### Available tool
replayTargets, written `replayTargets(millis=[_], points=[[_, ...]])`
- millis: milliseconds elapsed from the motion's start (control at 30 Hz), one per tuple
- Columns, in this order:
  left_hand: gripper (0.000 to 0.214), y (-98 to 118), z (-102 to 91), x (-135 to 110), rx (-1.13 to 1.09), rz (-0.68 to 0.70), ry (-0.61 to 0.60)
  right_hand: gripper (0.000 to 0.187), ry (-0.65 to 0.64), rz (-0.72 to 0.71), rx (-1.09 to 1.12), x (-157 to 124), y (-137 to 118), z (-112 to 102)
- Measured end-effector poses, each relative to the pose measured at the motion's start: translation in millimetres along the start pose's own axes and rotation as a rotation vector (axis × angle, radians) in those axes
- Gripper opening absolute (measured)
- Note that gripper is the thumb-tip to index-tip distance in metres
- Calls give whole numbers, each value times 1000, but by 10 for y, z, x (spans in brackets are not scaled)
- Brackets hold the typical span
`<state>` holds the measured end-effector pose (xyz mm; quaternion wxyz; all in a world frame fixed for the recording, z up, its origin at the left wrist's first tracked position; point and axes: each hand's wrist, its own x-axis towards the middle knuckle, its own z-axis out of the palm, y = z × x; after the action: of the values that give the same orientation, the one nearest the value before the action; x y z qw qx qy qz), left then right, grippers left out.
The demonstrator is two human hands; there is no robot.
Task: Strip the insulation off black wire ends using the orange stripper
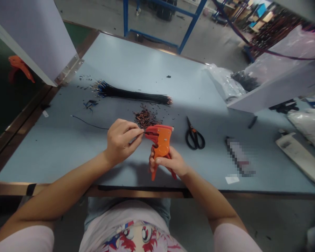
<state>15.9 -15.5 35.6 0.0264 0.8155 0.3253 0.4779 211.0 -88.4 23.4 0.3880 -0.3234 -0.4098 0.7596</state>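
My left hand [122, 141] pinches a thin black wire [90, 123], whose tip enters the jaws of an orange wire stripper [161, 141]. My right hand [168, 161] is closed around the stripper's handles, which stick out below my fingers. A long bundle of black wires [131, 93] with bare, coloured ends lies on the table above my hands. Just beyond the stripper sits a small heap of wire clippings [145, 118]. The wire tip inside the jaws is hidden.
Black-handled scissors [195, 136] lie right of my hands on the pale blue table [136, 61], near a pixelated object [238, 155]. A white shelf [275, 84] with plastic bags overhangs the right side. A white panel [34, 38] stands at the back left.
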Motion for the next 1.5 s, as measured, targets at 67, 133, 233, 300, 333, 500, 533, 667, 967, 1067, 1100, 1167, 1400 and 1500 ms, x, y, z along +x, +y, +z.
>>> replayTargets(millis=[67, 133, 233, 300, 333, 500, 533, 667, 967, 1067, 1100, 1167, 1400, 1500], points=[[7, 1, 2, -6, 1, -9, 4, 27, -7, 3, -1, -5, -3, -5], [6, 1, 7, -9, 2, -23, 12, 28, -2, 7, 14, -8, -4, -7], [5, 1, 12, -11, -7, -29, 21, 28, 0, 4, 22, -9, -5, -6], [6, 4, 12, -10, -12, -19, 15, 26, -12, 0, 17, -9, -7, -4], [6, 6, 11, -10, -13, -14, 12, 25, -19, -2, 14, -8, -8, -3], [6, 12, 9, -8, -9, -9, 4, 22, -29, -7, -4, -9, -13, -7], [6, 13, 9, -7, -10, -7, 4, 21, -29, -8, -9, -10, -14, -8], [7, 12, 9, -7, -20, -3, -3, 22, -13, 14, -27, -14, -13, -6], [6, 36, 9, -3, -5, -55, -42, 26, 39, 61, -31, -3, -16, 40], [8, 38, 32, -13, -14, -70, -48, 27, 48, 80, -38, -2, -28, 40], [8, 38, 41, -19, -19, -68, -46, 27, 48, 83, -45, -2, -33, 39], [7, 39, 57, -30, -29, -61, -38, 27, 39, 89, -64, -4, -46, 38], [8, 44, 69, -49, -31, -56, -29, 30, 47, 99, -25, -9, -66, 65], [8, 41, 73, -55, -22, -58, -39, 30, 48, 105, -21, -9, -63, 69]])
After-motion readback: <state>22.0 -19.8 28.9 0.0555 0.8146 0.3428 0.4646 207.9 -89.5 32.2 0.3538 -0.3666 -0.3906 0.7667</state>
